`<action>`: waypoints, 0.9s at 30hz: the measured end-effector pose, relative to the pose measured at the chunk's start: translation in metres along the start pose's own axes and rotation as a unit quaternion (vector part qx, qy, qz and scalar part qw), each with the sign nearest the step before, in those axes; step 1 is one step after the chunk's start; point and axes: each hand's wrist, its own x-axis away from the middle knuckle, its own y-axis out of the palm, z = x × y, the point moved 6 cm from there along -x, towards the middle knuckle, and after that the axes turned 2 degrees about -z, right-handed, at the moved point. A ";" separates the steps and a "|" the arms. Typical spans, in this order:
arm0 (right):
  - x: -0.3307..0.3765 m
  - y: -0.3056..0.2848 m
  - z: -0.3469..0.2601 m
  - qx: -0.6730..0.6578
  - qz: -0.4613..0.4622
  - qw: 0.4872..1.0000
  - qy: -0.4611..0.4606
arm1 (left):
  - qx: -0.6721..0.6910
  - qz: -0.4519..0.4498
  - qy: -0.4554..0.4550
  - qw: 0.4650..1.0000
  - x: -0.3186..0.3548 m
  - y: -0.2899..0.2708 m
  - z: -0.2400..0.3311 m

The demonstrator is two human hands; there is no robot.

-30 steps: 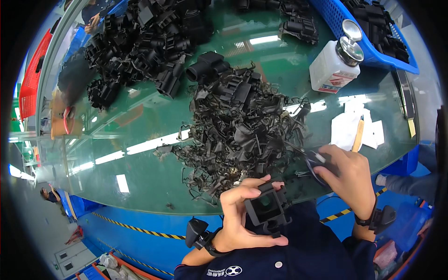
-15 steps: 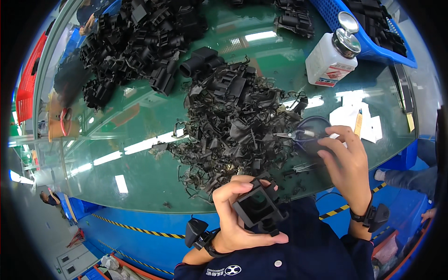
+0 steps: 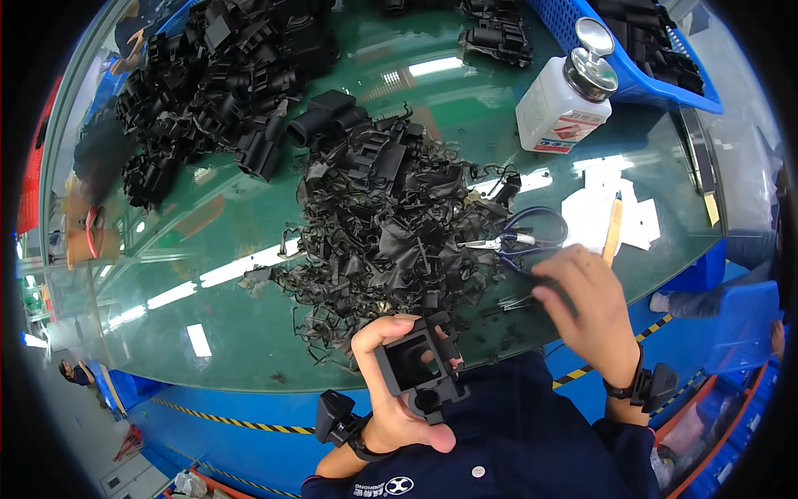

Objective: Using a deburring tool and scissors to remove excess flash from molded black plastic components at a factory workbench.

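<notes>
My left hand (image 3: 389,407) is closed around a black plastic housing (image 3: 434,382), a square-mouthed frame with its opening turned up toward me. It is held over the table's near edge. My right hand (image 3: 592,309) is in the air at the right, fingers loosely bent and thumb apart, with nothing visible in it. Just beyond its fingertips lies a pair of scissors (image 3: 501,244) with dark blue loop handles, blades pointing at a heap of black plastic scraps (image 3: 407,224). A few thin metallic pieces (image 3: 517,303) rest between that heap and my right hand.
Black molded parts (image 3: 224,91) are piled at the far left of the green table (image 3: 166,333). A white pump bottle (image 3: 559,108) stands before a blue basket (image 3: 657,83) of black parts. White papers (image 3: 594,208) with a yellow-handled tool (image 3: 613,229) lie at right.
My right hand has drawn back from the scissors toward me, its fingers bending more. The housing has turned slightly in my left hand. The whole view has shifted a little.
</notes>
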 end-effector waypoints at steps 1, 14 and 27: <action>-0.003 -0.003 0.002 0.006 0.022 1.000 0.010 | -0.001 0.003 -0.012 1.000 0.001 -0.001 -0.001; -0.006 -0.023 0.002 0.090 0.004 0.996 0.006 | -0.065 -0.062 0.014 0.996 -0.001 0.008 -0.007; 0.030 -0.015 -0.007 -0.548 -0.231 0.786 0.169 | -0.048 0.011 0.031 0.998 -0.006 0.004 0.007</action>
